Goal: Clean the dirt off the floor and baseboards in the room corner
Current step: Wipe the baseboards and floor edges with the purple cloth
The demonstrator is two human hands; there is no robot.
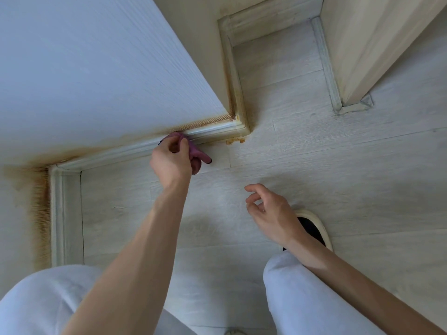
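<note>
Far left: a rust-brown stain (42,213) runs down the ribbed wall panel just beside the upright run of the baseboard (58,213), a moulded, off-white strip with a grooved profile. A fainter band of the same colour follows the wall above the horizontal run toward the outer corner.

Centre left: the left hand (173,160) has its fingers curled round a soft, crumpled purple cloth (197,154) and presses it against the top edge of the horizontal baseboard (212,130). The strip's long axis runs from lower left to upper right, so any wiping stroke would probably travel along that line.

Centre: an orange-brown dirt spot (234,141) lies on the pale, wood-grain floor (338,177) at the foot of the baseboard corner, just beyond the cloth to its right. The left hand is the nearer of the two and already holds the cloth; a short shift rightward and down would likely reach it.

Centre right: the right hand (268,211) hovers above the floor, fingers loosely curled, holding nothing.

Right: a light wooden door frame (377,44) stands well apart from the work.
</note>
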